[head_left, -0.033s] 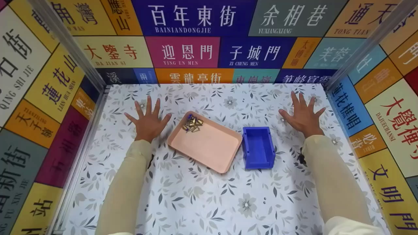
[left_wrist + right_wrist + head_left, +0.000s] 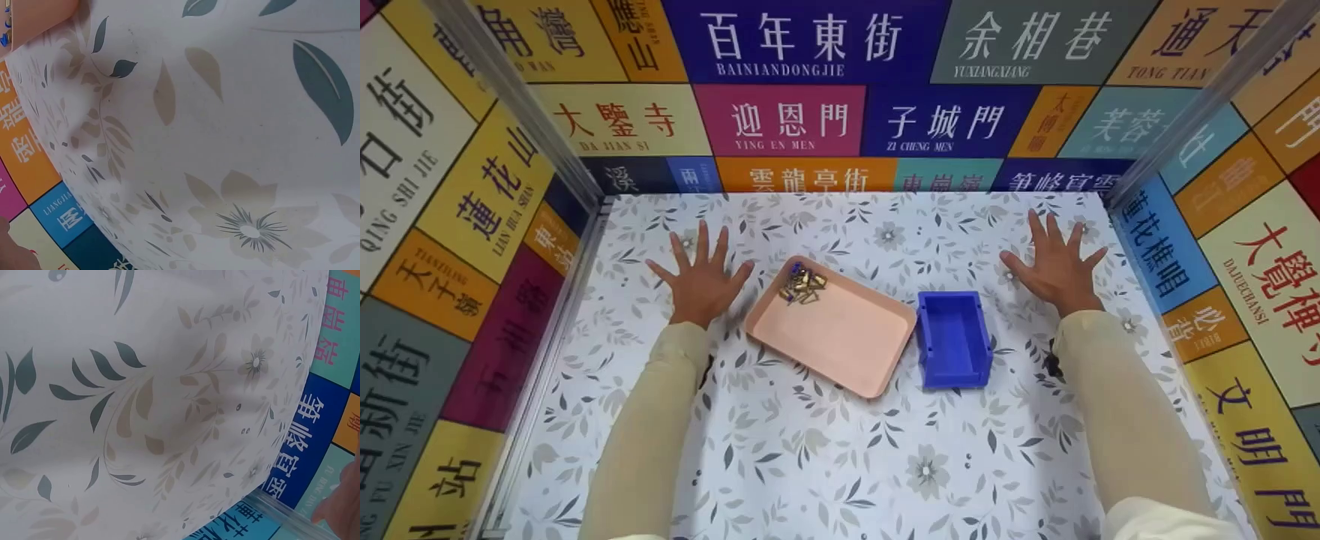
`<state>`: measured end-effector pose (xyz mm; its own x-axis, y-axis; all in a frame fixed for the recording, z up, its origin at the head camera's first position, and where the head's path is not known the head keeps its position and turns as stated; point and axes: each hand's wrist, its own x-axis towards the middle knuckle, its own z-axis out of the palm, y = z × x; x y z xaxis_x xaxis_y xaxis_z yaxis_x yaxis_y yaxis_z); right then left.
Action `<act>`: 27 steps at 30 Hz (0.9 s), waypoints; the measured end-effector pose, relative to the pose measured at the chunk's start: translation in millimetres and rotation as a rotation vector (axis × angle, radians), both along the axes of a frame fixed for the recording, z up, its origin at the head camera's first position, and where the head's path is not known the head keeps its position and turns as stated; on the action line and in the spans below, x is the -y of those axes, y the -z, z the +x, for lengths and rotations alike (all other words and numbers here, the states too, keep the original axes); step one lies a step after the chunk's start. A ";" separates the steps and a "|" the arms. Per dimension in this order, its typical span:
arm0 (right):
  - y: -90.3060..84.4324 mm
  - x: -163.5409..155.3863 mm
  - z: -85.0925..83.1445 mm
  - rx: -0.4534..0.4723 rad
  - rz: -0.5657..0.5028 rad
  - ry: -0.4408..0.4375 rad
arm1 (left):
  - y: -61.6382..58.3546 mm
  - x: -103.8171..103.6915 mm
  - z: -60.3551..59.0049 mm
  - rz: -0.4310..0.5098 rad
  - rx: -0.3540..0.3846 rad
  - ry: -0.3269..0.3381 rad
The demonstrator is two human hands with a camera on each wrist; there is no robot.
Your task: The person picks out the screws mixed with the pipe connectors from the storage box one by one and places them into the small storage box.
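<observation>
My left hand (image 2: 701,281) lies palm down with its fingers spread, holding nothing, to the left of a pink tray (image 2: 832,345). In the tray's far left corner sits a small heap of brass-coloured metal pieces (image 2: 804,285), with a few blue bits among them. Right of the tray, close to its corner, stands a blue plastic bin (image 2: 955,337) that looks bare inside. Beyond the bin, my right hand (image 2: 1057,270) is also spread flat and grips nothing. Each wrist view catches only a sliver of its hand; the left wrist view also shows the tray's edge (image 2: 42,25).
A white cloth with a leaf and flower pattern (image 2: 810,457) covers the table. Panels with colourful sign lettering (image 2: 780,120) rise along the back and both sides. Clear strips (image 2: 1204,94) run up the corners between panels.
</observation>
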<state>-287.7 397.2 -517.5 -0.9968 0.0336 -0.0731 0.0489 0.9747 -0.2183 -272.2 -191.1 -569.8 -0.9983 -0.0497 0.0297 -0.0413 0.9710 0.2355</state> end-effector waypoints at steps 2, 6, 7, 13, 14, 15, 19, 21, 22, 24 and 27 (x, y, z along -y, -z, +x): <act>0.3 -1.0 1.3 0.001 -0.010 0.005 | 0.4 -1.8 -1.1 0.009 0.018 0.006; 2.5 -2.3 4.8 -0.006 -0.052 0.018 | 0.3 -5.8 -0.8 0.042 0.047 0.034; 3.8 -2.4 6.0 -0.005 -0.068 0.016 | 0.0 -6.3 0.7 0.050 0.056 0.043; 10.7 -1.5 13.4 0.016 -0.168 0.006 | 1.4 -6.4 15.2 0.130 0.079 0.127; 11.0 -0.5 15.0 0.012 -0.183 0.005 | 2.0 -5.9 17.9 0.155 0.072 0.150; 11.4 0.2 16.8 0.005 -0.197 0.005 | 2.6 -5.8 20.6 0.177 0.064 0.171; 9.4 4.3 22.2 -0.020 -0.246 0.002 | 6.2 -8.9 28.7 0.228 0.031 0.248; 8.8 8.4 24.5 -0.030 -0.263 0.002 | 8.8 -11.1 32.6 0.247 0.024 0.273; 8.5 11.2 25.6 -0.039 -0.274 0.000 | 10.4 -12.2 34.4 0.257 0.018 0.283; 8.6 17.2 27.9 -0.062 -0.296 -0.006 | 13.4 -14.4 38.3 0.264 0.005 0.303; 9.9 26.7 30.5 -0.108 -0.343 -0.032 | 18.6 -17.0 43.9 0.265 -0.029 0.341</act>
<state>-257.2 370.5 -527.4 -0.9995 -0.0060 0.0306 -0.0215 0.8445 -0.5351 -228.2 -174.1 -588.4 -0.9579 0.2731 0.0887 0.2817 0.8337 0.4749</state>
